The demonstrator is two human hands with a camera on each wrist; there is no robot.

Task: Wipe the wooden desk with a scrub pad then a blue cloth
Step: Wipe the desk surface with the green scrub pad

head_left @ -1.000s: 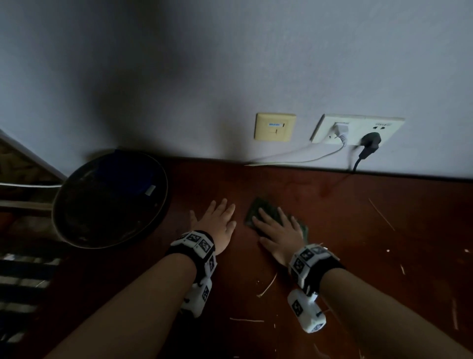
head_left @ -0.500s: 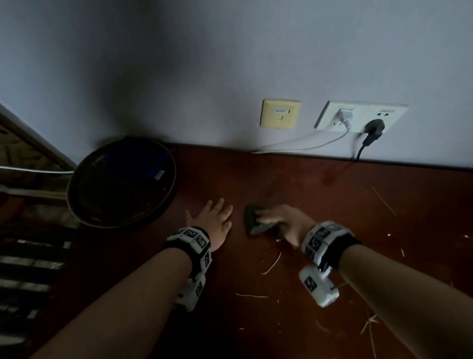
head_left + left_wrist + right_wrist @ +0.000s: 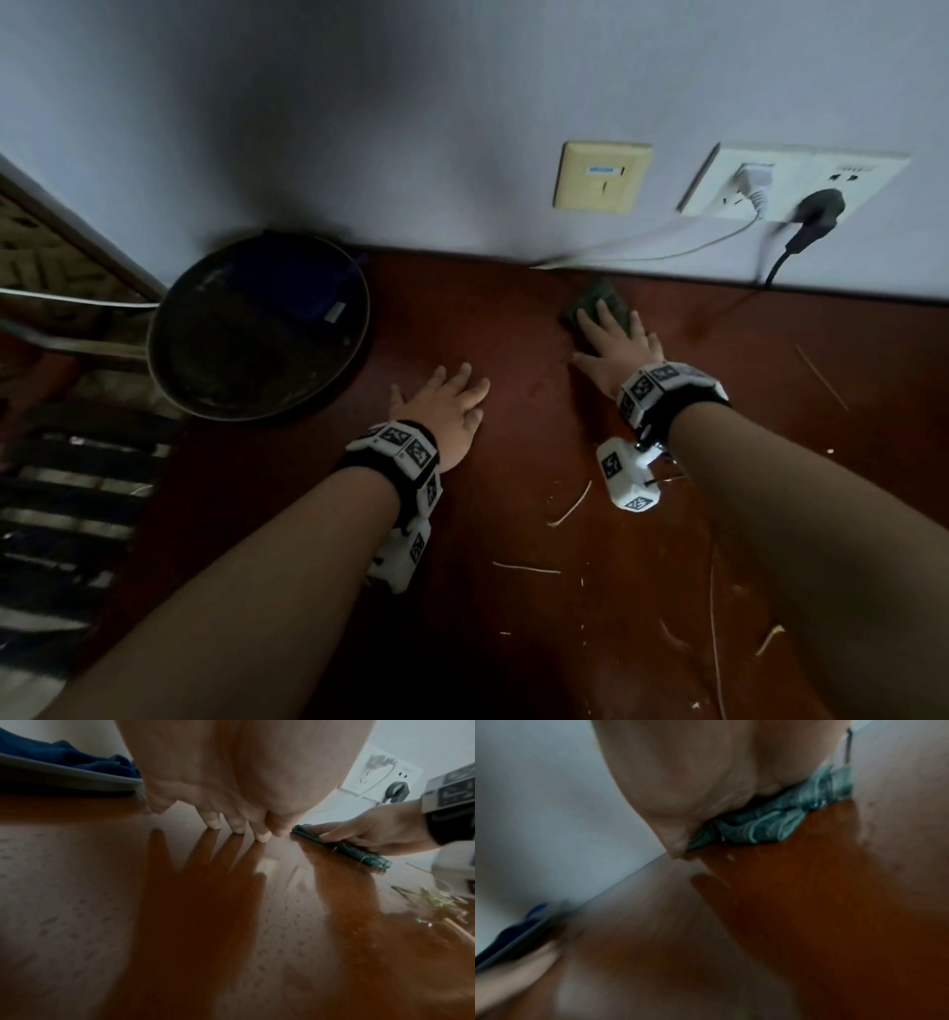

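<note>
Right hand flat on the scrub pad near the wall, left hand flat on the desk.

The right hand (image 3: 613,345) reaches forward with straight fingers pressing the green scrub pad (image 3: 595,304) onto the wooden desk (image 3: 513,514), just beside the wall under the sockets (image 3: 791,185). The left hand (image 3: 445,406) lies palm down on the desk, fingers spread and fingertips (image 3: 237,825) touching the wood. At the left, a dark round pan (image 3: 205,370) sits on the desk, with the blue cloth (image 3: 303,288) bunched inside at its far edge.
</note>
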